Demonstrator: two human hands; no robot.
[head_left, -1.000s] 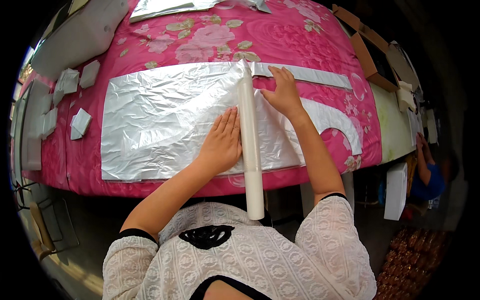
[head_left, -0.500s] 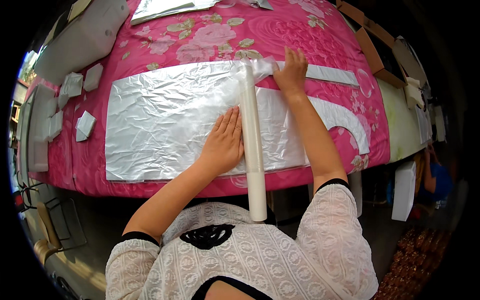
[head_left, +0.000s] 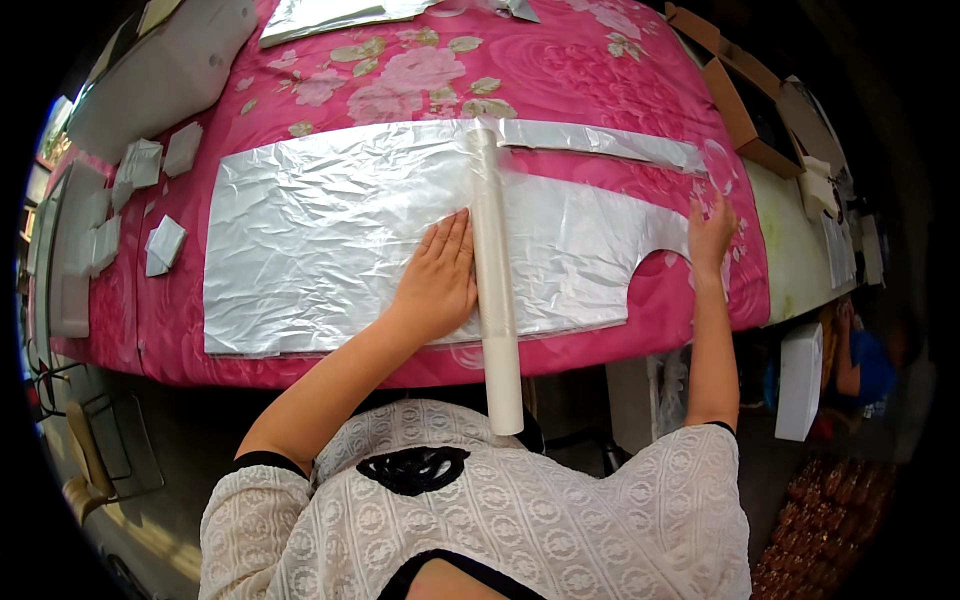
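A crinkled silver sheet, wide at the left and narrowing to a straight strip and a curved arm at the right, lies on a pink flowered cloth. Across its middle rests a long roll of clear film on a pale tube, its near end jutting past the table edge toward me. My left hand lies flat on the sheet, fingers together and stretched out, against the roll's left side. At the curved arm's outer end is my right hand, thumb and fingers apart, touching or just above it.
Small white folded packets lie at the left, beside a white foam box. More silver sheeting sits at the far edge. Brown cardboard boxes stand at the right. Another person in blue shows beyond the table's right end.
My right hand has moved from the straight strip beside the roll's far end rightward and nearer, to the curved arm. The left hand stays flat by the roll.
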